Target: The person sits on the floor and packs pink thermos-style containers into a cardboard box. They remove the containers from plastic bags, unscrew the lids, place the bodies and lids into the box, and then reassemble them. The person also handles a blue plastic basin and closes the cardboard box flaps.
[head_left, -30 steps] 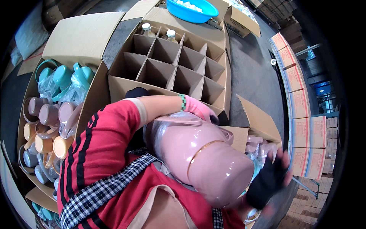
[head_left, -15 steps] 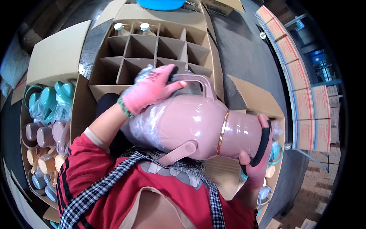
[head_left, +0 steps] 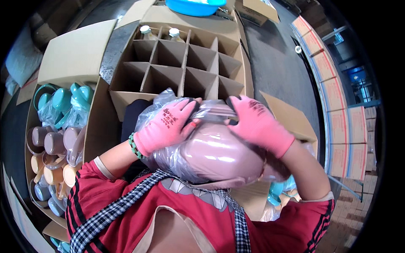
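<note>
A mauve vacuum jug (head_left: 219, 152) lies on its side across my lap, its base end to the left. A clear plastic bag (head_left: 168, 162) covers that end and reaches over the jug's handle (head_left: 220, 110). My left hand (head_left: 166, 126), in a pink glove, pinches the bag's edge beside the handle. From the other side, my right hand (head_left: 257, 126), gloved alike, has its fingers closed on the film stretched over the handle. The right forearm partly hides the jug's top end.
Ahead stands a divided carton (head_left: 184, 80) with two white-capped bottles (head_left: 145, 31) in its far cells. At left, a carton (head_left: 95, 122) holds teal, mauve, peach and blue jug parts. More parts lie in a box (head_left: 291, 114) at right. A blue basin (head_left: 196, 7) sits beyond.
My right hand has left the jug's top end and come to the bag at the handle. The bag now reaches over the handle. The view has shifted slightly.
</note>
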Demonstrator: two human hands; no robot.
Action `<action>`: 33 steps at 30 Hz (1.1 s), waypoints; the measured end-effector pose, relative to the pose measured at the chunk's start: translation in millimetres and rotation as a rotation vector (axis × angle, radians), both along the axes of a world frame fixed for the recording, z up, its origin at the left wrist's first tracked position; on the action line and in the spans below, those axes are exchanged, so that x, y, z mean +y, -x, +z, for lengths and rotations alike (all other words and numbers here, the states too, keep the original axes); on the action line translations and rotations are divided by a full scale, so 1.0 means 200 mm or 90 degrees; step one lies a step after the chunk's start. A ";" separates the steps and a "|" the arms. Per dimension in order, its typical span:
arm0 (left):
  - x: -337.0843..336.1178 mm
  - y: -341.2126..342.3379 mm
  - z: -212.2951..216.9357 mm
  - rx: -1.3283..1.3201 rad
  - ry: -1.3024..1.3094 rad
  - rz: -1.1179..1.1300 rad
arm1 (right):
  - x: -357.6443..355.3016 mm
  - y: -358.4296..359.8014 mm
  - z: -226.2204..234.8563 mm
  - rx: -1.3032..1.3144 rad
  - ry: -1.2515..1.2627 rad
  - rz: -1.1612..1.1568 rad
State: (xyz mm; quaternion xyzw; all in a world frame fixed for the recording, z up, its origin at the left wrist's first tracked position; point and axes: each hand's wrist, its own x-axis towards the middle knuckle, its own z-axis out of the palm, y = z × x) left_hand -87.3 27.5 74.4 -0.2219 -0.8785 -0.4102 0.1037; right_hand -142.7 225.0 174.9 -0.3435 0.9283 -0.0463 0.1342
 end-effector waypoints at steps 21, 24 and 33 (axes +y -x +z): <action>-0.19 -0.47 -0.18 -0.538 -0.108 -0.217 | -0.09 -0.28 -0.34 -0.395 0.833 -0.395; -0.31 -0.46 -0.16 -0.260 -0.138 0.113 | -0.06 -0.38 -0.55 -0.323 0.967 -0.316; -0.08 -0.52 -0.73 -0.753 -0.850 -0.104 | -0.02 -0.42 -0.71 -0.348 0.941 -0.275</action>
